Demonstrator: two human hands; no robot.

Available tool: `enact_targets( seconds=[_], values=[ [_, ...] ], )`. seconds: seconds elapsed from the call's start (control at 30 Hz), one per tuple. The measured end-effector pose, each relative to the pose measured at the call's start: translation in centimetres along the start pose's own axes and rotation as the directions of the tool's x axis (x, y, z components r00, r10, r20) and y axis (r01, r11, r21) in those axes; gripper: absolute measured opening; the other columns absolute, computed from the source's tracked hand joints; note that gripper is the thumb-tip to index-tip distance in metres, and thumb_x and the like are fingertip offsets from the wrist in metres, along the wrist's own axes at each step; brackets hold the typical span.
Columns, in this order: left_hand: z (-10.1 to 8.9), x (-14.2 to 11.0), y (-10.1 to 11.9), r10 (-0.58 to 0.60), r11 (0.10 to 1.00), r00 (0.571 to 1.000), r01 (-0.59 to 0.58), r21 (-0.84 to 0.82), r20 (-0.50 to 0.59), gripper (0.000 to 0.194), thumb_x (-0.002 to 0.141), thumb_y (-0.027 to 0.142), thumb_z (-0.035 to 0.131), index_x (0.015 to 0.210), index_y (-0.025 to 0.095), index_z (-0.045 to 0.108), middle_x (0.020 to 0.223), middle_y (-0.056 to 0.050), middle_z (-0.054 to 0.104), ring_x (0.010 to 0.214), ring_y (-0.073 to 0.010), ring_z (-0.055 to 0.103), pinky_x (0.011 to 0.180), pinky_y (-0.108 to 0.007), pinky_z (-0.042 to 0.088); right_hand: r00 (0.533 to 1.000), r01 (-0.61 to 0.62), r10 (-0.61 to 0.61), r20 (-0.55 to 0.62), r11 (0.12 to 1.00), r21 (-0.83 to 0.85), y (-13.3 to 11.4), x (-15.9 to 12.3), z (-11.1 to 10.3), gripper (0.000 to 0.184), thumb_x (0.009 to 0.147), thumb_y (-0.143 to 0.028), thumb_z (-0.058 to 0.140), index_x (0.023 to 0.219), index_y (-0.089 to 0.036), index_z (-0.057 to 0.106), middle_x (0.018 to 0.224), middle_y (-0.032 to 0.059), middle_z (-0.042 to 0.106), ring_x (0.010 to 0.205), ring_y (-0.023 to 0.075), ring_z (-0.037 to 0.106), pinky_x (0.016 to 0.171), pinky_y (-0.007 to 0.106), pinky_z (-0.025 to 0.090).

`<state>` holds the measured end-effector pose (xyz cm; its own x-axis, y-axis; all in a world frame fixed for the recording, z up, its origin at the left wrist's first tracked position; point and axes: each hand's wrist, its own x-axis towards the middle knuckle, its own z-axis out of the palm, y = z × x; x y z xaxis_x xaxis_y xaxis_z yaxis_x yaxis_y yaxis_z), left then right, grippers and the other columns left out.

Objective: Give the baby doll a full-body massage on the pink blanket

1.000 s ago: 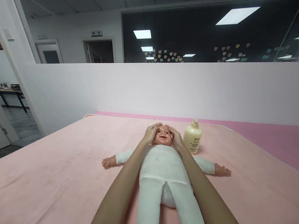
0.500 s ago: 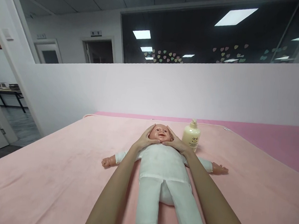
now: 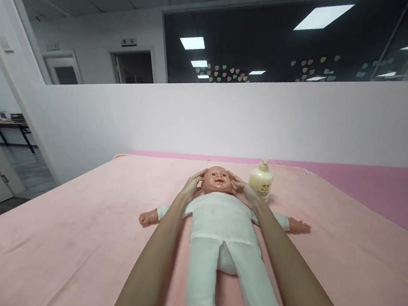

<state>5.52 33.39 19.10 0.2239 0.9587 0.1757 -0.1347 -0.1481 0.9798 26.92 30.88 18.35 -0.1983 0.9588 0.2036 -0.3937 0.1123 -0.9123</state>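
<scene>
Hands both at the doll's head, one per side. Left hand (image 3: 191, 185): fingers extended and slightly curved, tips at the side of the head, around temple height. Right hand (image 3: 244, 191): mirrors it on the other side, fingers long and a bit bent. Neither is closed into a fist; the head (image 3: 217, 181) sits between them, face up. Can't tell how hard they press, or whether the palms touch.

Doll (image 3: 224, 222) lies on its back on a peach-pink towel (image 3: 73, 236), head at the far end, legs toward the person, feet cut off by the bottom edge of view. White cloth torso and legs, arms spread out to both sides, bare doll hands past the cuffs. Person's forearms run along either side of the torso and pass over the doll's sleeves.

Pump bottle (image 3: 260, 181), pale yellow, stands upright on the towel just beyond the right hand, near the head. Hand and wrist hide part of its lower side. Label too small to read.

Darker pink surface (image 3: 373, 193) shows past the towel's far and right edges. White half wall (image 3: 265, 120) behind, dark glass (image 3: 259, 28) above it with heart stickers (image 3: 229, 73) and ceiling lights showing.
</scene>
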Motion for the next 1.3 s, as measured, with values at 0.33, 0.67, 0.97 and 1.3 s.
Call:
enact_targets(
  seconds=[0.33, 0.67, 0.97, 1.3],
  values=[
    [0.8, -1.1, 0.7, 0.14, 0.976, 0.985, -0.155, 0.156, 0.1, 0.098, 0.053, 0.035, 0.084, 0.14, 0.025, 0.039, 0.145, -0.009, 0.039, 0.131, -0.0265, 0.039, 0.108, -0.036, 0.036, 0.999, -0.013, 0.003, -0.051, 0.982, -0.187, 0.3, -0.6, 1.1, 0.097, 0.053, -0.033, 0.084, 0.138, -0.033, 0.037, 0.145, 0.0029, 0.038, 0.13, 0.0228, 0.041, 0.105, 0.038, 0.041],
    [-0.3, -0.5, 0.0, 0.144, 0.984, 0.977, -0.158, 0.081, 0.156, 0.089, 0.062, 0.046, 0.078, 0.139, 0.022, 0.04, 0.146, -0.01, 0.036, 0.134, -0.0258, 0.035, 0.112, -0.037, 0.03, 0.998, -0.056, 0.054, -0.041, 0.998, -0.039, 0.3, -1.0, 1.3, 0.097, 0.053, -0.037, 0.084, 0.138, -0.031, 0.038, 0.143, 0.0066, 0.042, 0.121, 0.0261, 0.051, 0.096, 0.04, 0.048],
    [-0.2, -0.4, -0.1, 0.045, 0.996, 0.998, -0.041, -0.075, 0.045, 0.066, 0.069, 0.045, 0.073, 0.129, 0.026, 0.054, 0.145, -0.007, 0.039, 0.132, -0.0287, 0.038, 0.108, -0.041, 0.035, 0.996, -0.075, 0.075, 0.052, 0.997, 0.006, -0.3, -0.5, 0.6, 0.066, 0.074, -0.056, 0.064, 0.133, -0.031, 0.046, 0.146, 0.0037, 0.037, 0.125, 0.0231, 0.047, 0.101, 0.037, 0.045],
    [0.7, -1.1, 0.6, 0.11, 0.987, 0.988, -0.121, 0.107, 0.106, 0.099, 0.054, 0.034, 0.085, 0.141, 0.024, 0.037, 0.146, -0.008, 0.037, 0.133, -0.0278, 0.036, 0.108, -0.037, 0.036, 0.999, -0.046, 0.048, 0.005, 0.97, -0.239, -0.2, -1.1, 1.4, 0.105, 0.058, -0.042, 0.082, 0.145, -0.033, 0.023, 0.149, 0.0074, 0.031, 0.132, 0.0239, 0.039, 0.105, 0.038, 0.04]
  ],
)
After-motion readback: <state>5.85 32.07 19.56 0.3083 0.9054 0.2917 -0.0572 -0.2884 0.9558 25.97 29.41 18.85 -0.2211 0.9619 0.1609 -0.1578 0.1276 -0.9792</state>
